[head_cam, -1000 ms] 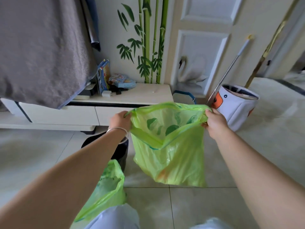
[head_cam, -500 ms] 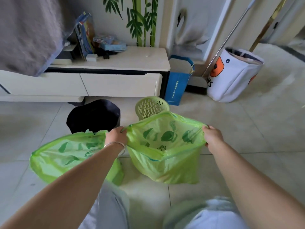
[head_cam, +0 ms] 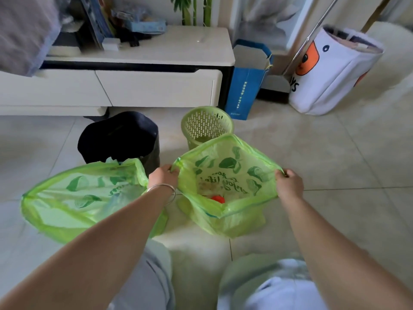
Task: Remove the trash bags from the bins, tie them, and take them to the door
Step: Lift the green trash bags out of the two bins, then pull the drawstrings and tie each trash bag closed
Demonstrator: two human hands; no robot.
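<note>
Right bag (head_cam: pixel 225 186) is sitting on the floor (head_cam: pixel 335 153) in front of the person, out of its bin, mouth being held wide open w/ scraps and something red at the bottom. Left hand (head_cam: pixel 163 177) is pinching the rim at the bag's left corner, right hand (head_cam: pixel 289 183) is pinching the opposite corner; both grips are closing on plastic, fingers curled round the edge. So the bag is hanging between the two hands, rim stretched taut, body sagging below and touching the floor.

Step in hand, as I read it: removal is done for this bag, tying is starting. Next move prob. calls for bringing the two corners together over the middle, gathering the slack, then crossing and knotting; thin film, so a steady pull rather than a jerk, or the rim may tear.

Left bag (head_cam: pixel 85 198) is lying just beside, under the left forearm, mouth open, not tied, nobody holding it. Behind it is standing the black bin (head_cam: pixel 120 137); the green basket (head_cam: pixel 206 125) is standing just behind the right bag, looking unlined. Further back: low cabinet (head_cam: pixel 156 86), blue paper bag (head_cam: pixel 245 90), white hamper (head_cam: pixel 330 72). Door isn't clearly in view
</note>
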